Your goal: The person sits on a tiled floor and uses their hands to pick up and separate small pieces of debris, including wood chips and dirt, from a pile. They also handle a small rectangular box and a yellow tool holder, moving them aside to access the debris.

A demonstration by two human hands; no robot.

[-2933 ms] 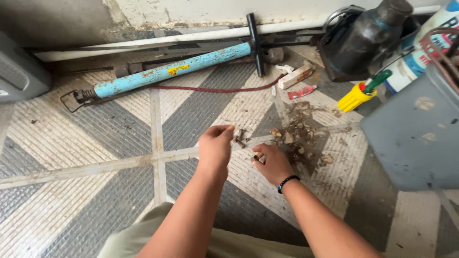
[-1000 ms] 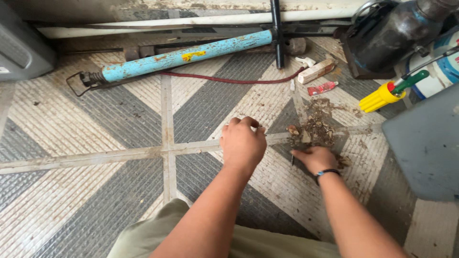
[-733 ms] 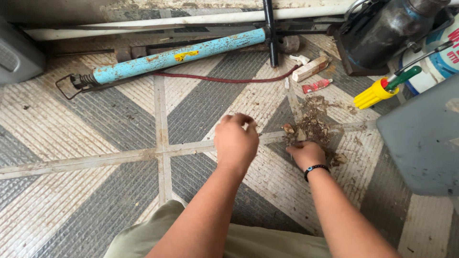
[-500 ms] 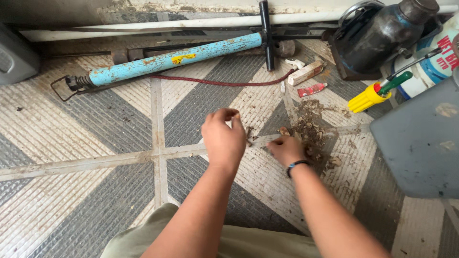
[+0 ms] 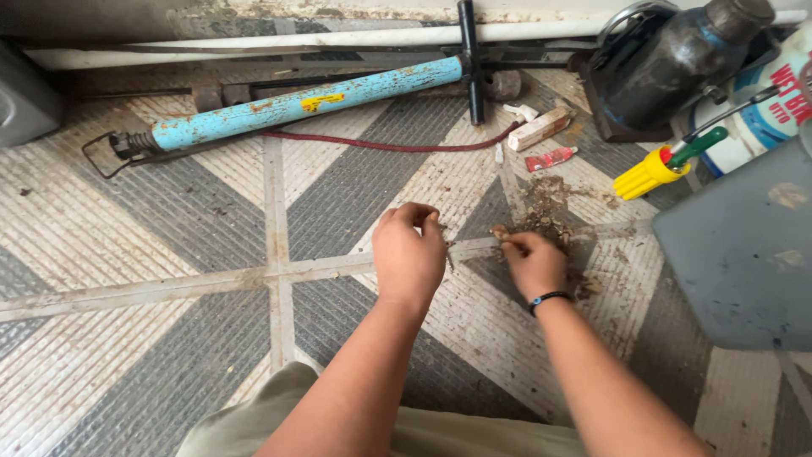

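Observation:
My left hand (image 5: 408,252) hovers low over the patterned floor with its fingers curled; small rusty bits (image 5: 446,241) show just past the fingertips, but the grip itself is hidden. My right hand (image 5: 533,261), with a dark bead bracelet on the wrist, has its fingers pinched at the near edge of a pile of rusty, muddy scraps (image 5: 548,222). What the fingers pinch is too small to tell.
A blue hand pump (image 5: 296,106) with a red hose (image 5: 389,146) lies along the far wall by a white pipe (image 5: 254,42). A dark jack (image 5: 668,59), a yellow-handled tool (image 5: 655,169), a small wooden block (image 5: 539,129) and a grey container (image 5: 744,245) stand at the right.
My right hand has moved from the near side of the scrap pile up to its left edge. My left hand stays close by, its fingers still curled.

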